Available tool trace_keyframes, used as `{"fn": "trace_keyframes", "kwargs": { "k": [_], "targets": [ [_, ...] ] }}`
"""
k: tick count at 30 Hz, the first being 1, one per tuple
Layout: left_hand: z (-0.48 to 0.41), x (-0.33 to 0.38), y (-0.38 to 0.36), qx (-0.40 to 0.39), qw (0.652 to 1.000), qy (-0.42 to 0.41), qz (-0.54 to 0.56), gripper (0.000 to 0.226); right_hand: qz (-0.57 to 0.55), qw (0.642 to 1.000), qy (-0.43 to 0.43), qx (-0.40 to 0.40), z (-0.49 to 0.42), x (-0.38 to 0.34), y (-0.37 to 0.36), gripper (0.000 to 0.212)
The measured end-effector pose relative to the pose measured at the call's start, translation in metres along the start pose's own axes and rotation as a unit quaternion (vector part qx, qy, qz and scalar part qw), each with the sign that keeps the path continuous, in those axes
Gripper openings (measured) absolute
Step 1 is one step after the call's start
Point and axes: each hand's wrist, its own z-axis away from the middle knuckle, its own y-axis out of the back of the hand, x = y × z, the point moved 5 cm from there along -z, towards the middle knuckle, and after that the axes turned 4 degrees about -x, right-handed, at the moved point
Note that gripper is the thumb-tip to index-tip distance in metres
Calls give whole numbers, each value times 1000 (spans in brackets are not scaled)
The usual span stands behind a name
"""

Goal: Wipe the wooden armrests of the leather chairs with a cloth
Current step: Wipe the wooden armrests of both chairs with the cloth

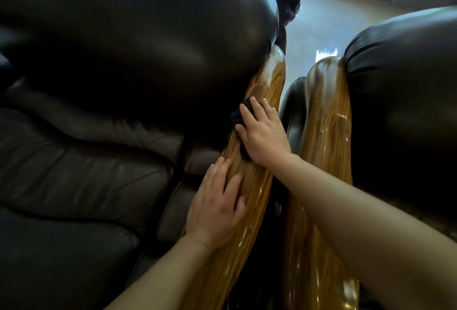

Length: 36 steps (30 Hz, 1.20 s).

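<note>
Right hand lies flat, fingers spread and fairly straight, pressing a dark cloth onto the wooden armrest of the left leather chair. Cloth sits under the palm and fingers. Left hand rests flat on the same armrest, just behind. Second armrest runs just right of the pressing hand.

Narrow gap between left armrest and right armrest; a forearm crosses it. Leather backrest bulges against the left armrest's far end.
</note>
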Motion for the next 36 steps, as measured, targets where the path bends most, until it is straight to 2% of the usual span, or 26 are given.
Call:
{"fn": "trace_keyframes", "kwargs": {
  "k": [5, 8, 10, 14, 15, 17, 21, 24, 25, 30, 32, 36],
  "targets": [
    [51, -9, -5, -77, 986, -128, -72, 65, 20, 995, 99, 1, 71, -34, -10, 56],
    [85, -14, -12, -93, 979, -156, -89, 68, 41, 986, 158, -25, 92, -38, -15, 56],
    [90, -14, -14, -83, 981, -151, -88, 70, 56, 985, 161, -26, 77, -31, -10, 58],
    [90, -14, -15, -85, 982, -149, -86, 76, 13, 1000, -25, 3, 42, -14, -3, 61],
    [90, -14, -16, -83, 981, -147, -92, 76, 5, 999, -45, 10, 44, -19, -5, 61],
    [91, -13, -17, -80, 981, -144, -102, 74, 12, 1000, -14, 18, 62, -37, -13, 60],
    [93, -12, -12, -71, 980, -143, -120, 61, 10, 993, 116, -2, 120, -63, -28, 57],
    [113, -16, -10, -77, 984, -103, -122, 65, 29, 985, 168, -32, 112, -53, -23, 60],
    [121, -18, -10, -80, 985, -91, -125, 67, 34, 986, 161, -33, 99, -45, -18, 62],
    [153, -24, -7, -107, 984, -32, -142, 69, 1, 999, 9, -32, 72, -30, -14, 67],
    [164, -26, -6, -119, 982, -22, -145, 69, 15, 1000, 14, -6, 90, -52, -22, 68],
    [192, -30, -3, -137, 978, -27, -157, 68, 28, 995, 96, 18, 142, -96, -40, 67]
  ]
}}
